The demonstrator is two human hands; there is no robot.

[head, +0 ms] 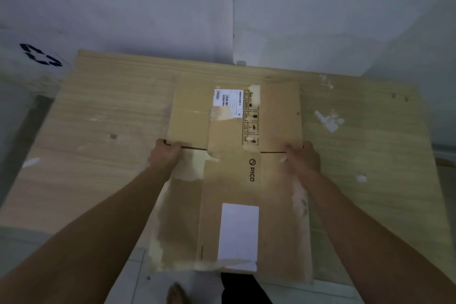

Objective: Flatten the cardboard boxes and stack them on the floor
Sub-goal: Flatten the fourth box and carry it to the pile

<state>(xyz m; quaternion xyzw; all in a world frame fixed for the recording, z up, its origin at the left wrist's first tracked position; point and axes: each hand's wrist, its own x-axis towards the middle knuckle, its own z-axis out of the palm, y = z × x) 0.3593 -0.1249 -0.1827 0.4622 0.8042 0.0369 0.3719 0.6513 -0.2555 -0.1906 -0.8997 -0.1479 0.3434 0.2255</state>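
Note:
A brown cardboard box (232, 180), flattened, lies on a light wooden table (98, 131). It carries a white shipping label at its far end, a blank white label near me, and torn tape marks. My left hand (164, 155) grips the box's left edge at the fold line, fingers curled round it. On the opposite side, my right hand (301, 159) grips the right edge at the same fold; it looks blurred. The box's near end hangs over the table's front edge.
A white wall stands right behind the table. A white box with a black recycling symbol (40, 55) sits at the far left. Below the table's front edge I see pale floor tiles, my bare foot (176, 294) and dark clothing.

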